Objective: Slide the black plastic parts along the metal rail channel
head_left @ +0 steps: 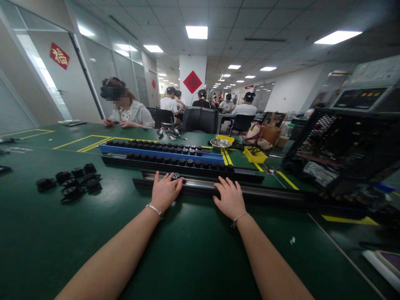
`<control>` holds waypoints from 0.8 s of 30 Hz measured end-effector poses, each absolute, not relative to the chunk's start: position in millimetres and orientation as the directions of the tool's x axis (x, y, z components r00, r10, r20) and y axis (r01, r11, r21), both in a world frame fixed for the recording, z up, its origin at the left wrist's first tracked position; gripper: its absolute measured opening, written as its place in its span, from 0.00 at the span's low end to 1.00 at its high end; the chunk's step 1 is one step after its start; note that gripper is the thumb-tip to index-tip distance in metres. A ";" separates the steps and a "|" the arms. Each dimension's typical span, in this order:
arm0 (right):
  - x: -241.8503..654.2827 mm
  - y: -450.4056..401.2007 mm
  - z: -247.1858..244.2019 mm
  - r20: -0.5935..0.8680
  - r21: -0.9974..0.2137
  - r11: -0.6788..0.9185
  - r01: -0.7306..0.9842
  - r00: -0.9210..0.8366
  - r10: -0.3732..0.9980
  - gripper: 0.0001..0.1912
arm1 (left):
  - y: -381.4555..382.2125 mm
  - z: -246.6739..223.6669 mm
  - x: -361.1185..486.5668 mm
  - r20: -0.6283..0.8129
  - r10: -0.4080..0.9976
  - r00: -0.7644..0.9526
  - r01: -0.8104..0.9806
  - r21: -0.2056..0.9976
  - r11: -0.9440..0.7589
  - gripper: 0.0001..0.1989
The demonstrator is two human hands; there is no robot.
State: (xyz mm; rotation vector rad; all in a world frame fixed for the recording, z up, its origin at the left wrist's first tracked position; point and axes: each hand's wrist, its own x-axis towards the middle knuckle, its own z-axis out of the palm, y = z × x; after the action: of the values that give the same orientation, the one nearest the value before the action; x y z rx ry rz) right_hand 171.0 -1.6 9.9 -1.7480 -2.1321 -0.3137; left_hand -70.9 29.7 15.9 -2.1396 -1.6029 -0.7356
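Note:
A long black channel rail (200,187) lies across the green table in front of me. My left hand (165,193) rests on the rail's left part, its fingers stretched over the channel. A small black socket-like module (176,176) sits in the channel by my left thumb and fingertips; whether they touch it I cannot tell. Farther right, my right hand (230,199) lies on the same rail with fingers spread and thumb on the near side. Behind stand another black rail (243,171) lined with similar modules and a blue rail (206,157), also with modules along it.
Several loose black modules (71,181) lie at left on the table (187,250). A metal dish (220,143) and a yellow tray (254,155) stand behind the rails. An open black equipment case (340,150) stands at right. A person (131,110) sits across the table at left.

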 end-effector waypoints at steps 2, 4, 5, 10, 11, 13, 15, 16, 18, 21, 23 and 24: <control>171.3 -1.4 8.9 0.419 -0.056 0.210 0.976 -0.167 0.892 0.20 | 30.7 15.4 -71.6 0.610 0.762 0.218 0.959 0.012 -0.285 0.17; 171.4 -1.5 8.6 0.423 -0.056 0.210 0.976 -0.168 0.890 0.20 | 31.7 14.6 -72.8 0.615 0.757 0.219 0.959 0.008 -0.284 0.17; 171.4 -1.6 8.7 0.423 -0.055 0.210 0.976 -0.168 0.890 0.20 | 32.2 14.2 -73.7 0.616 0.756 0.221 0.959 0.006 -0.285 0.17; 170.9 -2.3 10.3 0.417 -0.054 0.210 0.976 -0.169 0.893 0.20 | 34.0 13.8 -79.2 0.605 0.769 0.206 0.963 0.012 -0.268 0.17; 170.8 -2.4 10.5 0.415 -0.055 0.209 0.976 -0.168 0.894 0.20 | 34.0 14.2 -80.2 0.599 0.775 0.201 0.965 0.015 -0.263 0.18; 170.5 -2.4 10.7 0.413 -0.054 0.207 0.977 -0.167 0.895 0.20 | 33.8 15.4 -82.0 0.587 0.787 0.192 0.968 0.020 -0.251 0.18; 170.5 -2.2 10.6 0.415 -0.051 0.207 0.977 -0.168 0.894 0.21 | 33.8 16.3 -83.4 0.576 0.796 0.187 0.970 0.021 -0.243 0.17; 170.5 -2.1 10.4 0.417 -0.049 0.207 0.977 -0.168 0.893 0.20 | 33.9 16.4 -84.0 0.574 0.798 0.184 0.971 0.022 -0.240 0.17; 170.7 -2.0 10.1 0.420 -0.047 0.207 0.977 -0.169 0.892 0.20 | 34.4 16.1 -84.9 0.573 0.800 0.180 0.971 0.025 -0.236 0.17; 170.9 -2.0 9.7 0.423 -0.045 0.206 0.977 -0.168 0.890 0.20 | 35.4 14.9 -86.1 0.577 0.798 0.172 0.972 0.033 -0.233 0.17; 171.0 -2.1 9.5 0.424 -0.045 0.206 0.978 -0.168 0.890 0.20 | 36.0 14.4 -86.7 0.578 0.799 0.167 0.972 0.039 -0.231 0.17; 171.0 -2.1 9.4 0.425 -0.045 0.205 0.978 -0.167 0.890 0.20 | 36.2 14.3 -86.9 0.578 0.800 0.164 0.973 0.042 -0.229 0.17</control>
State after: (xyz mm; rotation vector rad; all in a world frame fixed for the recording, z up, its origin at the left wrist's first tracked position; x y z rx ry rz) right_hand 171.0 -2.1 9.4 -1.7464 -2.1282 -0.3395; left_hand -86.9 36.2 14.3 -2.1075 -1.6918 -0.7099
